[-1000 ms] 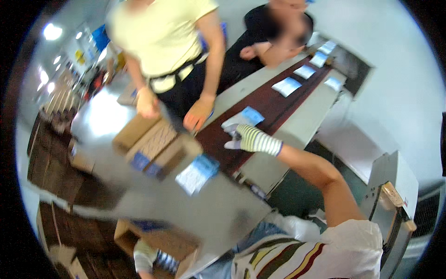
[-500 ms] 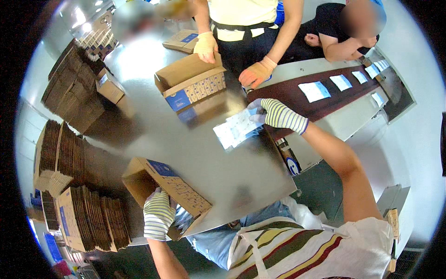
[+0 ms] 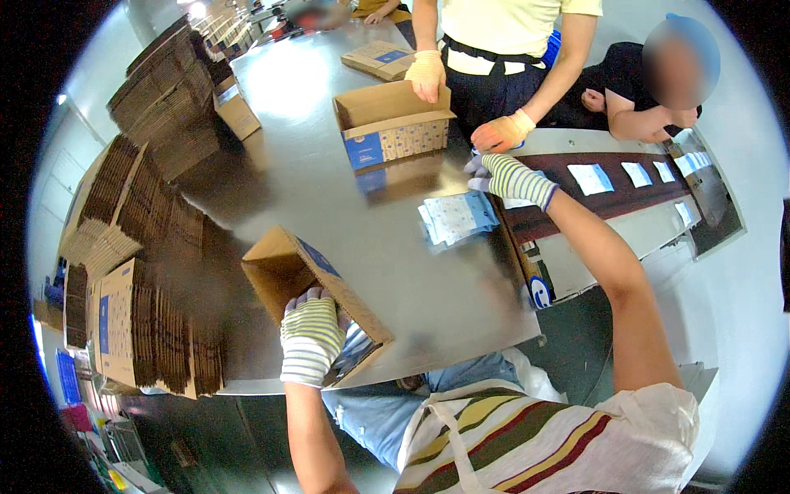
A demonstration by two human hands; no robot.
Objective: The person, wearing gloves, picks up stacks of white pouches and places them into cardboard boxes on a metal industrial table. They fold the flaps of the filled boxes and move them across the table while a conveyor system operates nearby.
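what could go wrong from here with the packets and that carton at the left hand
The pile of packets is uneven and might slide if brushed. The right hand is very near a co-worker's orange-gloved hand, so they could bump. The open carton at the left hand reaches the near edge of the table and might slip off if nudged.

On the table (image 3: 411,300) before you, the near carton (image 3: 341,288) sits left of the packet pile (image 3: 461,216); the far carton (image 3: 411,140) stands behind both. The conveyor (image 3: 619,196) lies to your right, stacked cardboard (image 3: 169,337) to your left.
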